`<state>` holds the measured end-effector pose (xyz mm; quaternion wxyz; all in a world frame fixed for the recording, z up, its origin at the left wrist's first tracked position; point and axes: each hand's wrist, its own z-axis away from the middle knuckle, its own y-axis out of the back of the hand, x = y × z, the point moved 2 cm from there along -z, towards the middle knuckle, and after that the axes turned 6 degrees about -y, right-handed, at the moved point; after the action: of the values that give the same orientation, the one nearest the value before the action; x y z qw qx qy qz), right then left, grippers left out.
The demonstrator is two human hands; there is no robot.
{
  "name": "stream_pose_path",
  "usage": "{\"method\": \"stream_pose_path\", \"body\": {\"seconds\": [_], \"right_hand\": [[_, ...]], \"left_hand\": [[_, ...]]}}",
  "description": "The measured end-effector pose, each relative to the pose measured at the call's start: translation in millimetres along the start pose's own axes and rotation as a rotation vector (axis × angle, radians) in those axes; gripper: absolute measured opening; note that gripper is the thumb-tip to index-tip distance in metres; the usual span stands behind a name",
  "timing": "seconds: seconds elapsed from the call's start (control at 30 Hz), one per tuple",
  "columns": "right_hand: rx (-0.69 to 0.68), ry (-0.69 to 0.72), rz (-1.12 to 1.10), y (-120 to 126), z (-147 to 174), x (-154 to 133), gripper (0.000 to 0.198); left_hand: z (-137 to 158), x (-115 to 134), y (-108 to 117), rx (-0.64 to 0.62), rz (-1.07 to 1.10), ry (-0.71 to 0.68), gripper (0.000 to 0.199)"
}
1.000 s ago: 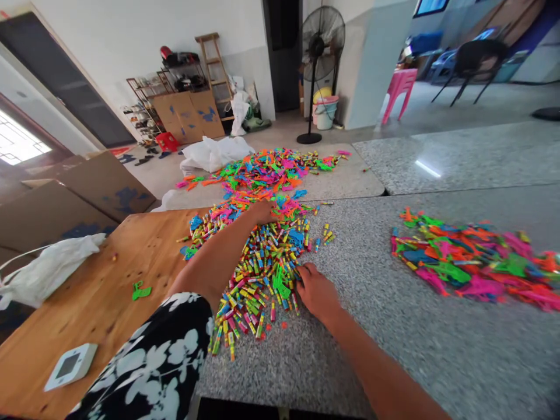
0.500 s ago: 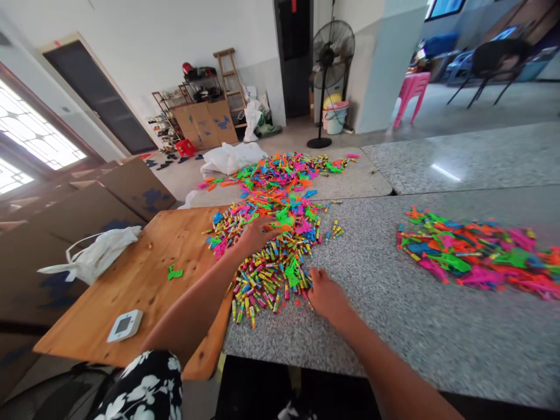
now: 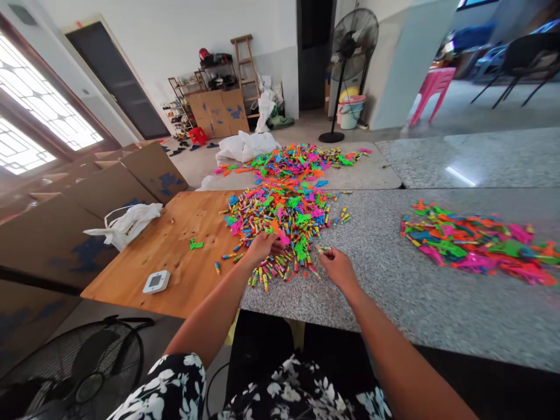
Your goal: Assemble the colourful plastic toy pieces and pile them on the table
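Observation:
A heap of small striped tubes and bright plastic toy guns spreads over the joint between the wooden board and the grey speckled table. At the heap's near side my left hand has its fingers curled round a toy gun; orange and pink plastic shows at the fingertips, partly hidden by them. My right hand is closed just right of the heap, pinching a small yellowish tube between thumb and forefinger. Another tube lies close below that hand.
Toy guns form a second pile on the right of the grey table. On the wooden board are a white digital timer, a green toy gun and a white bag. Cartons stand at left; a floor fan is below.
My left hand has drawn back toward me from the green toy gun in the heap. My right hand has lifted away from the heap's edge with a tube. Several tubes now lie on the wooden board.

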<state>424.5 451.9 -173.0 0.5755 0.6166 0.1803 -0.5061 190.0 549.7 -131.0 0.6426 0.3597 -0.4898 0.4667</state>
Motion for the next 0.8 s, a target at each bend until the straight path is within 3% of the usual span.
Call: {"method": "stream_pose_path", "body": {"seconds": [0.13, 0.27, 0.5, 0.8], "right_hand": [[-0.185, -0.097, -0.667, 1.6, 14.7, -15.1, 0.021], [-0.312, -0.051, -0.974, 1.9, 28.0, -39.5, 0.028], [-0.380, 0.007, -1.090, -0.7, 31.5, -51.2, 0.027], [-0.296, 0.074, -1.002, 8.2, 31.2, -45.1, 0.021]], "left_hand": [[13.7, 0.1, -1.0, 0.046, -0.035, -0.073, 0.039], [33.4, 4.9, -19.2, -0.126, 0.115, -0.124, 0.042], [55.2, 17.0, -56.5, -0.161, 0.254, -0.156, 0.031], [57.4, 17.8, -66.4, -0.224, 0.235, -0.132, 0.044]]}}
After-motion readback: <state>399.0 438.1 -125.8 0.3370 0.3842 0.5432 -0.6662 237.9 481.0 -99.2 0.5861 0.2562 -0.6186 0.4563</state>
